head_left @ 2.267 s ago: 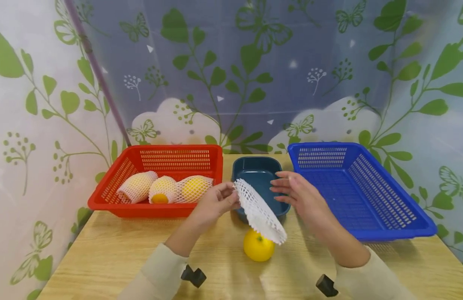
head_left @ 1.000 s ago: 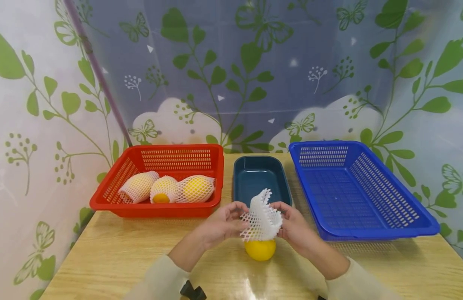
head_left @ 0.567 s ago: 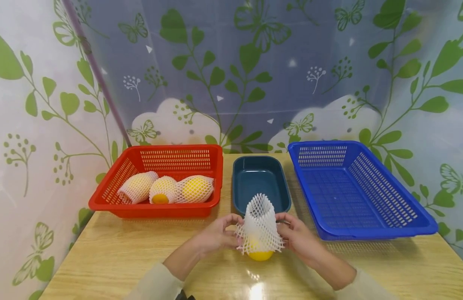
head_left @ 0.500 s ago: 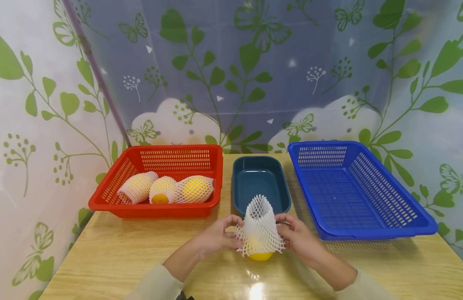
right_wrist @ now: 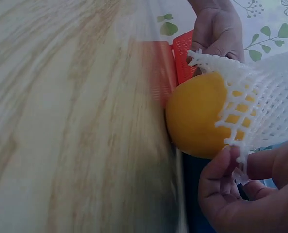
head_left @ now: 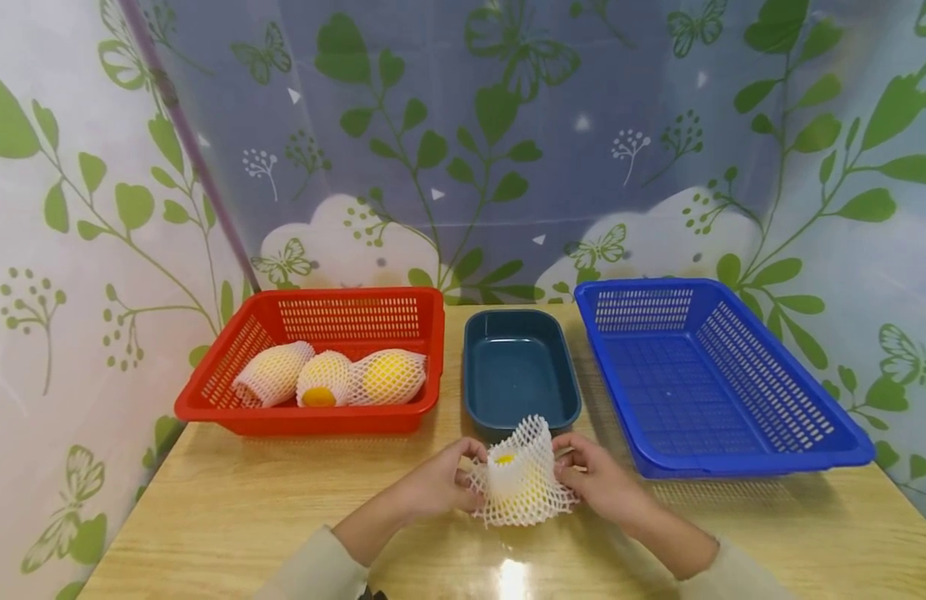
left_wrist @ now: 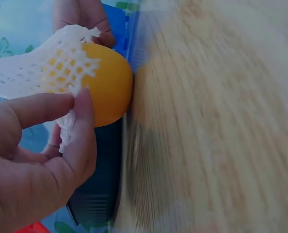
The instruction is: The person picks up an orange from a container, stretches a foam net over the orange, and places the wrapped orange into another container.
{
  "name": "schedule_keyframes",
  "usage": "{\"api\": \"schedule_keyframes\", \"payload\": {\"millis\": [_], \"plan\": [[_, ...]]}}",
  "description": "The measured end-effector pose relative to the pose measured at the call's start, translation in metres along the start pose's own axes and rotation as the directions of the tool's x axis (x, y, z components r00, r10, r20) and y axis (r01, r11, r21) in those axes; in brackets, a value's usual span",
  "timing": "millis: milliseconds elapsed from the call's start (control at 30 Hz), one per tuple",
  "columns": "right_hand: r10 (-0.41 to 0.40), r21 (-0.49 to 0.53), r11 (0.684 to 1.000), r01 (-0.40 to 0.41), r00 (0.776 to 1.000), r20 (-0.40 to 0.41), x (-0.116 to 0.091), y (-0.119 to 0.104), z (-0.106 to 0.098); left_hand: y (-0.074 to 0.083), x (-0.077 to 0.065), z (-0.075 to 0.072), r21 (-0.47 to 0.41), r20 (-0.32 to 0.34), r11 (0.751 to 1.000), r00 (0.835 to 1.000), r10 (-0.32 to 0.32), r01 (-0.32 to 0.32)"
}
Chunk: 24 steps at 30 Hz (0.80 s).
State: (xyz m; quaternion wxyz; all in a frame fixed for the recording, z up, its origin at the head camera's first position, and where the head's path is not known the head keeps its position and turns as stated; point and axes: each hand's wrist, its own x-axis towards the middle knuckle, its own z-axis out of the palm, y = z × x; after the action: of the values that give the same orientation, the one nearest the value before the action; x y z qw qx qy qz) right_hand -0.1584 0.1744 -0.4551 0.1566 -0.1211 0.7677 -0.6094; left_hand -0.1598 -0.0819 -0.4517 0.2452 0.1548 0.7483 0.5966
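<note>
A white foam fruit net (head_left: 528,492) hangs over a round yellow-orange fruit (left_wrist: 112,87) that sits on the wooden table. Only a small yellow patch shows through the net's upper opening in the head view, while both wrist views show the fruit's lower side bare. On one side, my left hand (head_left: 436,485) pinches the net's lower edge between thumb and fingers. My right hand (head_left: 601,483) pinches that edge on the opposite side, its fingertips close against the fruit (right_wrist: 195,116).
A red basket (head_left: 305,413) at the left holds three netted yellow fruits (head_left: 390,377). Just behind my hands stands a dark teal dish (head_left: 518,387). A blue basket (head_left: 680,392) is at the right. A patterned curtain (head_left: 463,167) closes off the back.
My left hand first held the net alone above the bare fruit. Then my right hand took its other side, and both hands pulled it down over the fruit, which is now mostly covered.
</note>
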Motion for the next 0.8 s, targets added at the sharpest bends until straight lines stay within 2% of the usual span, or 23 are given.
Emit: {"api": "schedule_keyframes", "payload": {"millis": [100, 267, 333, 467, 633, 700, 800], "plan": [[-0.003, 0.002, 1.000, 0.003, 1.000, 0.010, 0.003, 0.003, 0.001, -0.001, 0.003, -0.001, 0.051, -0.013, 0.999, 1.000, -0.004, 0.004], [0.022, 0.004, 1.000, -0.023, 0.999, 0.035, 0.007, 0.008, 0.006, -0.006, 0.006, 0.001, 0.139, -0.030, 0.990, 0.999, 0.031, -0.027], [0.031, 0.005, 0.999, -0.032, 0.999, 0.038, 0.008, 0.010, 0.007, -0.006, 0.007, 0.002, 0.143, -0.029, 0.989, 0.999, 0.034, -0.030], [0.044, 0.031, 0.999, -0.045, 0.999, 0.030, 0.008, 0.011, 0.008, -0.006, 0.005, 0.002, 0.063, -0.014, 0.998, 1.000, -0.021, 0.022], [0.034, 0.051, 0.998, -0.036, 0.998, 0.045, 0.006, 0.009, 0.006, -0.002, 0.002, -0.001, -0.130, 0.016, 0.986, 0.994, -0.105, 0.106], [0.044, 0.070, 0.996, -0.048, 0.998, 0.055, 0.006, 0.008, 0.004, -0.002, 0.003, -0.003, -0.164, 0.040, 0.980, 0.993, -0.112, 0.117], [0.094, 0.117, 0.988, -0.101, 0.993, 0.065, 0.004, 0.006, 0.003, -0.005, 0.002, -0.004, -0.156, 0.075, 0.983, 0.993, -0.089, 0.100]]}}
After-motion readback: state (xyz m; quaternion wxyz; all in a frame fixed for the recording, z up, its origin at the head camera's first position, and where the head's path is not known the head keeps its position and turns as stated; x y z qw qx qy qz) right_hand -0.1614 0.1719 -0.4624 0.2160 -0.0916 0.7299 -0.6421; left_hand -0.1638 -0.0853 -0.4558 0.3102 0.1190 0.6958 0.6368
